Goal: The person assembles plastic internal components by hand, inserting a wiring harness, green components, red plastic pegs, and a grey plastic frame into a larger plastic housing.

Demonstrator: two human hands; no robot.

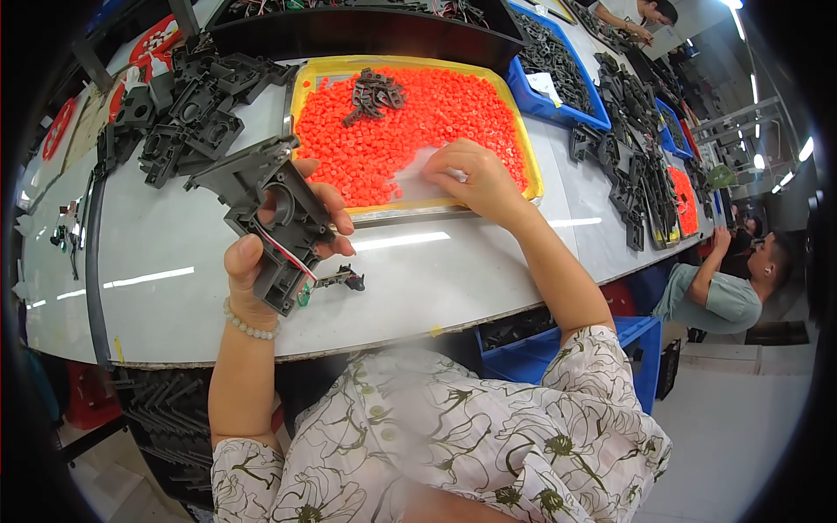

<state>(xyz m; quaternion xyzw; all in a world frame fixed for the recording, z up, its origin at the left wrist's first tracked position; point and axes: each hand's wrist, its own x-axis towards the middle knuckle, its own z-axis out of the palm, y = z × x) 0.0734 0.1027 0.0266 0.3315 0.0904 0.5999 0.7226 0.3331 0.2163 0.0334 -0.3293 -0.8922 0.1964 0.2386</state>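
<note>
My left hand (248, 261) grips a dark grey plastic housing (283, 213) with a round opening, tilted up above the white table. Red and white wires run along the housing, and a small circuit board with a black connector (349, 279) hangs from them. At the right front of a yellow-rimmed tray (410, 207), my right hand (475, 179) bends its fingers together at a bare patch beside many small orange-red plastic pieces (436, 113). Whatever its fingertips hold, if anything, is hidden. A little pile of dark grey parts (375, 94) lies on the orange pieces.
Dark grey housings (196, 105) are heaped at the left. Behind the tray stands a long black bin (349, 35) with wired parts. A blue crate (558, 65) of dark parts is at the back right. Co-workers sit farther along the table, one in a light green shirt (728, 292).
</note>
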